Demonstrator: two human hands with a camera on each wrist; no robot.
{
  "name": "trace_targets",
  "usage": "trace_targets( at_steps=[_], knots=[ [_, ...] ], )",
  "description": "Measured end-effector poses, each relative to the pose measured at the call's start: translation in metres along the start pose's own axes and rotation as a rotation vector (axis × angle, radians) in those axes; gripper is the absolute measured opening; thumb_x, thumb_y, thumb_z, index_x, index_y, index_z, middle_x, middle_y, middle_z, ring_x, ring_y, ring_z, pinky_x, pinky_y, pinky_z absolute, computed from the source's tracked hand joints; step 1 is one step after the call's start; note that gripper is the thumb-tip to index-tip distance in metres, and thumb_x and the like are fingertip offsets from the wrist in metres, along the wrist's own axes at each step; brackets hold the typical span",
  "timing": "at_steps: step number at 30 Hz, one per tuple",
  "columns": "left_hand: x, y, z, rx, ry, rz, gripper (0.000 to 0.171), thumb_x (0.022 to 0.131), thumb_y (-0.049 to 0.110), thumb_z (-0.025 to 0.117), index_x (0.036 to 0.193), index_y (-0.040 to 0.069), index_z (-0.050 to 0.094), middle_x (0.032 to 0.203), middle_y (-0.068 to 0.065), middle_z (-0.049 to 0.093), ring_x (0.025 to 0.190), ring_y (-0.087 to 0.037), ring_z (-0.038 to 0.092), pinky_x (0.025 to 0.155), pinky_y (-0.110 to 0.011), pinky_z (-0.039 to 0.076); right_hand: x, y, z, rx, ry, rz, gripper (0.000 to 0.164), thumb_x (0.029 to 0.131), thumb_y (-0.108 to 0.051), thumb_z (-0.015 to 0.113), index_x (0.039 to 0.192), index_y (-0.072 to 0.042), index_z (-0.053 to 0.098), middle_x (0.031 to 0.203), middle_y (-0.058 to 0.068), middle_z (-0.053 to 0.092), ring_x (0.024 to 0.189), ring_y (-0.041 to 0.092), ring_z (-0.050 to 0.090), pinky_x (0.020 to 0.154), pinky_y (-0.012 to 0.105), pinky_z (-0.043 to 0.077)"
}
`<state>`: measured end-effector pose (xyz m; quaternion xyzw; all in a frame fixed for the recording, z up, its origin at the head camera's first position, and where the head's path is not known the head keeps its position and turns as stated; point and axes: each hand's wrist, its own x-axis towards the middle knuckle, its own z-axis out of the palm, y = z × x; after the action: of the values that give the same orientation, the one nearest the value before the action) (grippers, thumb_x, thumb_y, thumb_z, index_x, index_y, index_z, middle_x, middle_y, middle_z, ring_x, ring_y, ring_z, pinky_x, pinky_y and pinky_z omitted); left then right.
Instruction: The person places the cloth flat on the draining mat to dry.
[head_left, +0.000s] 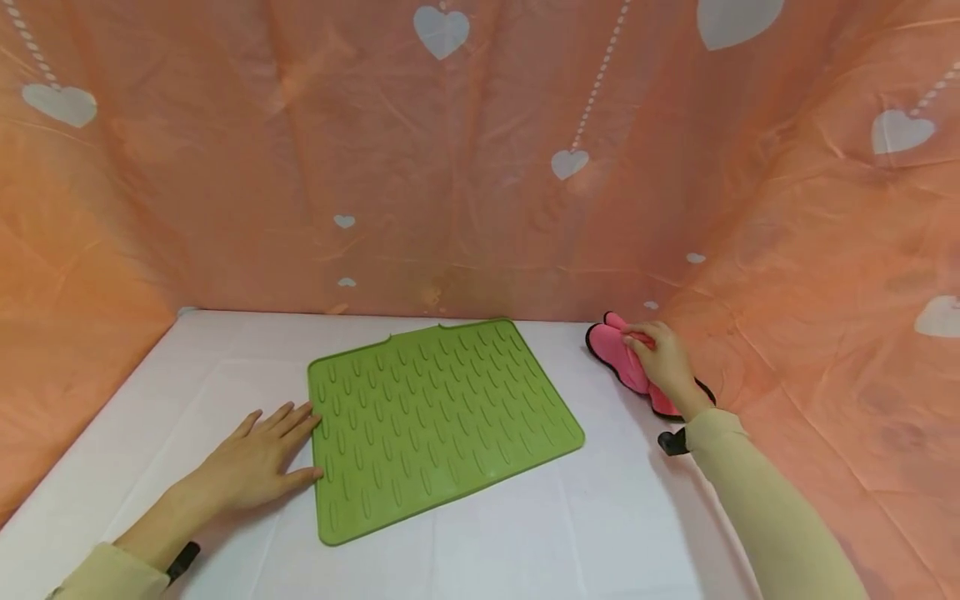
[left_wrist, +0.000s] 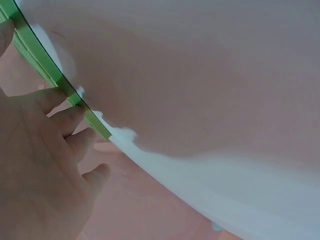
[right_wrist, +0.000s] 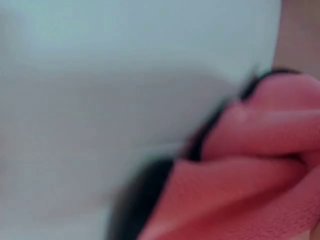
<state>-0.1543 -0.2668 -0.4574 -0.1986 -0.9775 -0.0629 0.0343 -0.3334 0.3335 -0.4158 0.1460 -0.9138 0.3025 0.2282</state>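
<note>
A green silicone drying mat (head_left: pixel 442 425) with raised oval ridges lies flat and slightly turned on the white table. My left hand (head_left: pixel 258 462) is at its left edge, fingers spread and extended, fingertips right at the rim. In the left wrist view the fingers (left_wrist: pixel 65 120) reach to the green edge of the mat. On the right, my right hand (head_left: pixel 667 362) pinches a pink plush cloth (head_left: pixel 611 346) with black trim and a rounded, lobed outline. The right wrist view shows the pink cloth (right_wrist: pixel 240 190) bunched in folds; the hand covers part of it in the head view.
A white cloth (head_left: pixel 510 533) covers the table. Orange curtains (head_left: pixel 480 167) printed with pale hearts hang along the back and both sides. The pink cloth lies close to the right-hand curtain (head_left: pixel 825 333), to the right of the mat.
</note>
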Motion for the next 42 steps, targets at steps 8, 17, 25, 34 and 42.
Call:
trace_targets(
  at_steps=[8,17,25,34,42],
  knots=[
    [0.0,-0.002,0.001,-0.006,-0.005,-0.007,0.083,0.094,0.061,0.066,0.149,0.0,0.054,0.157,-0.022,0.046,0.144,-0.048,0.041,0.114,-0.072,0.028,0.013,-0.037,-0.008,0.06,0.067,-0.077,0.018,0.093,-0.004,0.078,0.11,-0.002,0.078,0.109,0.017,0.071,0.104,0.034,0.065,0.089,0.02,0.045],
    [-0.001,-0.003,0.002,-0.008,-0.007,-0.008,0.085,0.093,0.062,0.066,0.148,-0.001,0.054,0.157,-0.023,0.046,0.144,-0.049,0.041,0.113,-0.072,0.029,0.023,-0.092,-0.005,0.163,0.131,-0.189,0.018,0.088,-0.002,0.082,0.105,-0.005,0.081,0.105,0.012,0.075,0.099,0.024,0.067,0.084,0.006,0.043],
    [-0.002,-0.003,0.002,-0.009,-0.007,-0.003,0.084,0.093,0.062,0.066,0.148,-0.001,0.054,0.157,-0.023,0.046,0.144,-0.049,0.042,0.113,-0.072,0.029,0.027,-0.138,0.006,0.268,0.108,-0.235,0.016,0.087,-0.007,0.085,0.103,-0.009,0.083,0.105,0.008,0.075,0.099,0.021,0.069,0.078,0.012,0.046],
    [-0.003,-0.001,0.0,-0.026,0.003,-0.004,0.084,0.093,0.061,0.066,0.149,-0.001,0.053,0.157,-0.023,0.046,0.144,-0.048,0.041,0.114,-0.072,0.028,0.027,-0.19,0.035,0.397,0.023,-0.277,0.015,0.088,-0.011,0.084,0.103,-0.011,0.083,0.104,0.004,0.076,0.101,0.02,0.07,0.078,0.018,0.049],
    [-0.001,0.0,-0.001,-0.019,0.012,0.005,0.084,0.093,0.062,0.066,0.149,-0.001,0.053,0.157,-0.022,0.047,0.144,-0.048,0.041,0.114,-0.072,0.028,0.02,-0.223,0.079,0.467,-0.074,-0.257,0.013,0.09,-0.017,0.084,0.102,-0.014,0.083,0.105,-0.001,0.076,0.102,0.014,0.069,0.081,0.025,0.054]
  ],
)
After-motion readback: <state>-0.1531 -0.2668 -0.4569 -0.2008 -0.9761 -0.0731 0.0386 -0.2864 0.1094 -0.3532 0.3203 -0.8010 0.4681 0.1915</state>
